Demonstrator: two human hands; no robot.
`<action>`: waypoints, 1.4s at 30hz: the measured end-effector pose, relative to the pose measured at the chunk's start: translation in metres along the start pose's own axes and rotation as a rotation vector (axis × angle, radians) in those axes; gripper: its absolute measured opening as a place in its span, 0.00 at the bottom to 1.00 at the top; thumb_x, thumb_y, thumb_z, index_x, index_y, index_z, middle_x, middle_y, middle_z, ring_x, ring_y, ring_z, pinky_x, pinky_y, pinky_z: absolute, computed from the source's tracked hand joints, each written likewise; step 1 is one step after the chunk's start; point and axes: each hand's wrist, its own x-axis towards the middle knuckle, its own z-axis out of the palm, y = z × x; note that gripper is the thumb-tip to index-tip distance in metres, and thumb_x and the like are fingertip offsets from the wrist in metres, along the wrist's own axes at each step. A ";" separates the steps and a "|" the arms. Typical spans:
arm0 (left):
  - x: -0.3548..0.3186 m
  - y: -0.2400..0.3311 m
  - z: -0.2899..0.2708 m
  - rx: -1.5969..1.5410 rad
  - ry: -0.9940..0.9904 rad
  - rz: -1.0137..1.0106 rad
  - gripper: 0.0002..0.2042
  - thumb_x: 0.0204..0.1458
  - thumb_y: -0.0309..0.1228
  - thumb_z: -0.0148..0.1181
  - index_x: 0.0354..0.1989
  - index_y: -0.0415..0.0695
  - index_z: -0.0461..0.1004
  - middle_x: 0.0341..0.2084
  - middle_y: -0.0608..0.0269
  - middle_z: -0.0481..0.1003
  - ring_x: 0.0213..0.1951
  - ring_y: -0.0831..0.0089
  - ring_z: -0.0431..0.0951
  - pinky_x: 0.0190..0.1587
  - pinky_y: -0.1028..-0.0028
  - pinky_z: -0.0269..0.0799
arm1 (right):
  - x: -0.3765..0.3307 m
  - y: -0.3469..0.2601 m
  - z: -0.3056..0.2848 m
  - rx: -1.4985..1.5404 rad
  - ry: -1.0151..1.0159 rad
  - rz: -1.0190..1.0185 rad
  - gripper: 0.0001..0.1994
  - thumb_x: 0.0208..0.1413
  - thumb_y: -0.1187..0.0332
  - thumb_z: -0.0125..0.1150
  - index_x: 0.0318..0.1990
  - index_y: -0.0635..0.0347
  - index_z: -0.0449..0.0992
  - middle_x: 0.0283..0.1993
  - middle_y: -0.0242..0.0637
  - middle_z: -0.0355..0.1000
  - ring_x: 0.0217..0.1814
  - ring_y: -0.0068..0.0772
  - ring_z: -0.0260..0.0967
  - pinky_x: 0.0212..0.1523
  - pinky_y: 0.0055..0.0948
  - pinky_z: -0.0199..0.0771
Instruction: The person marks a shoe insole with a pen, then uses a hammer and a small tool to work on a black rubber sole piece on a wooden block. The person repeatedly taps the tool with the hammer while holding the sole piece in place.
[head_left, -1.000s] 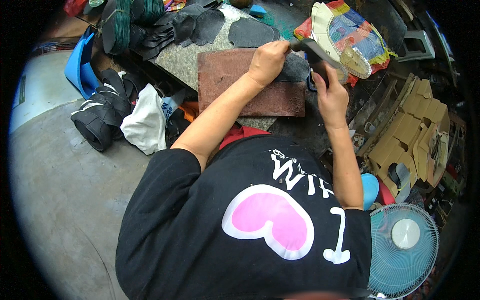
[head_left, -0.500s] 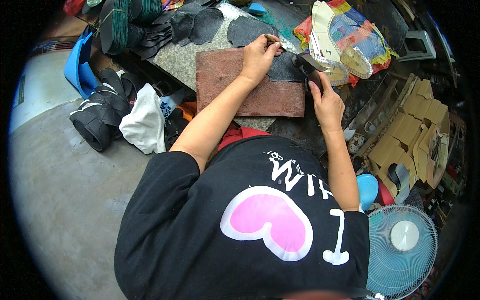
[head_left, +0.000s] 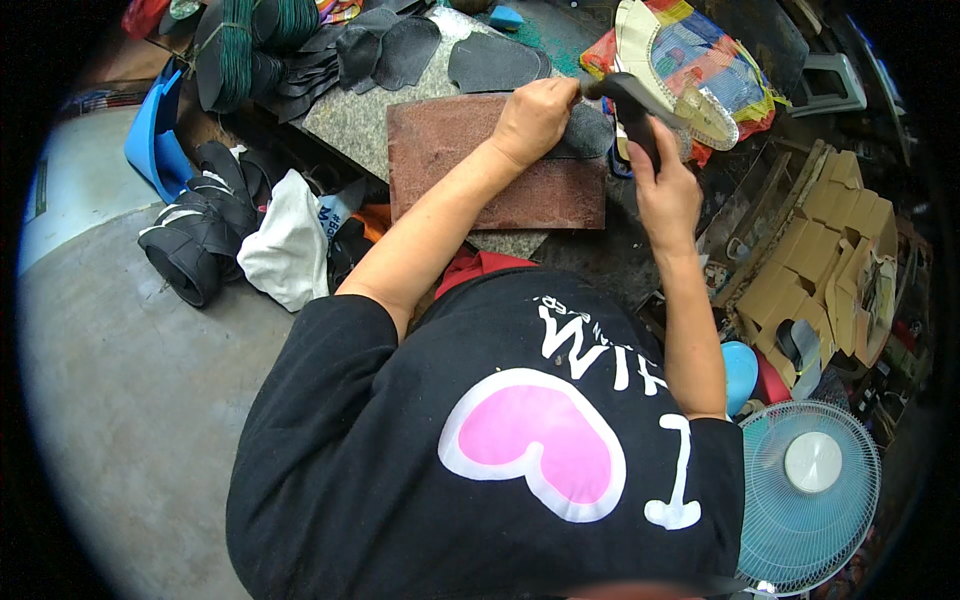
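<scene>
My left hand (head_left: 536,118) is closed over the upper edge of a reddish-brown board (head_left: 450,165). It grips a short rod-like tool, now mostly hidden by the fingers. Beneath and beside that hand lies a black leather cutout (head_left: 585,135), partly covered. My right hand (head_left: 668,195) is wrapped round the dark handle of a hammer (head_left: 634,122). The hammer's head is close to the top of my left fist; whether they touch, I cannot tell. Another black leather cutout (head_left: 497,62) rests on the speckled stone slab (head_left: 350,125) behind the board.
Stacked black leather pieces (head_left: 385,50) and green cord bundles (head_left: 238,50) occupy the back left. Cream shoe-shaped pieces (head_left: 640,45) lie on a colourful woven sheet (head_left: 705,60) at the right. A fan (head_left: 790,540) and cardboard (head_left: 800,255) stand lower right; black sandals (head_left: 195,245) lie left.
The hammer and my right hand have risen, with the head tilting toward my left fist. My left hand has turned, and the short tool showing earlier is now largely hidden.
</scene>
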 end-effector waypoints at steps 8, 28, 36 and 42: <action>-0.008 -0.008 0.010 -0.736 0.185 -0.637 0.05 0.58 0.23 0.57 0.40 0.35 0.73 0.32 0.55 0.79 0.33 0.69 0.82 0.38 0.75 0.79 | -0.013 0.027 0.028 -0.102 -0.107 0.127 0.22 0.61 0.47 0.54 0.60 0.40 0.71 0.41 0.47 0.78 0.43 0.53 0.77 0.40 0.45 0.75; 0.000 0.000 0.002 -0.133 0.044 -0.086 0.08 0.53 0.24 0.61 0.40 0.37 0.74 0.32 0.49 0.78 0.35 0.55 0.80 0.38 0.66 0.76 | -0.008 -0.009 -0.025 0.644 0.211 -0.055 0.19 0.62 0.61 0.60 0.56 0.63 0.72 0.42 0.41 0.78 0.41 0.32 0.75 0.43 0.28 0.73; -0.001 0.003 0.007 -0.144 0.093 -0.083 0.06 0.52 0.24 0.60 0.38 0.39 0.74 0.31 0.50 0.78 0.35 0.53 0.80 0.38 0.65 0.75 | -0.003 0.035 0.021 0.115 0.076 0.148 0.22 0.62 0.48 0.54 0.52 0.55 0.76 0.35 0.51 0.78 0.39 0.56 0.77 0.37 0.43 0.75; -0.010 -0.002 0.011 -0.274 0.157 -0.277 0.04 0.55 0.24 0.60 0.38 0.40 0.75 0.31 0.54 0.80 0.32 0.65 0.83 0.35 0.71 0.76 | 0.015 0.047 0.058 0.626 -0.053 0.329 0.14 0.54 0.62 0.69 0.40 0.62 0.75 0.25 0.33 0.74 0.21 0.18 0.68 0.22 0.26 0.69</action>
